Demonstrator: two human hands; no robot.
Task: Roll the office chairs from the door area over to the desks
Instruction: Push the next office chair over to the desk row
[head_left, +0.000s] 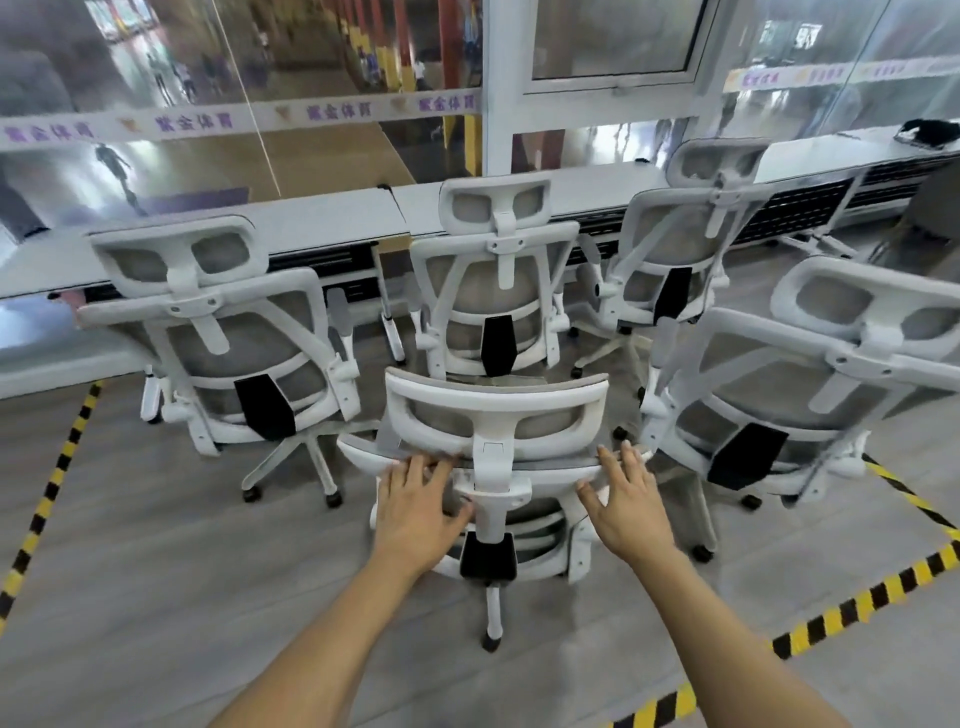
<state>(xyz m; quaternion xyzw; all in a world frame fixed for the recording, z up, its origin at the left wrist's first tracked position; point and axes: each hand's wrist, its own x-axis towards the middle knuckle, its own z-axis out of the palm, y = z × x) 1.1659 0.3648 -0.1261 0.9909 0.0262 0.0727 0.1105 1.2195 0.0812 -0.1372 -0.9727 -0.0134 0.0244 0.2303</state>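
Standing right behind the nearest chair (496, 410), its back turned this way, in the space among four others. Reaching forward with both bare arms. Left grip (418, 512) spread wide, fingers straight, tips laid on the top edge of the backrest left of the headrest post; curled round nothing. Right grip (626, 506) likewise wide open, fingers fanned, tips at the same edge on the right; touching or just short of it, hard to tell through the blur. Ahead, three chairs in a row facing the long white tabletop (322, 213) under the glass wall (311, 156): left chair (223, 332), middle chair (498, 291) just beyond the nearest one's headrest, far right chair (675, 249). Closer on the right, a fifth chair (831, 374), just beside the nearest one. On the grey floor (156, 571), yellow-and-black tape (52, 488) along the left and across the lower right. At the far right end of the tabletop, a dark bundle (930, 130), too small to make out.
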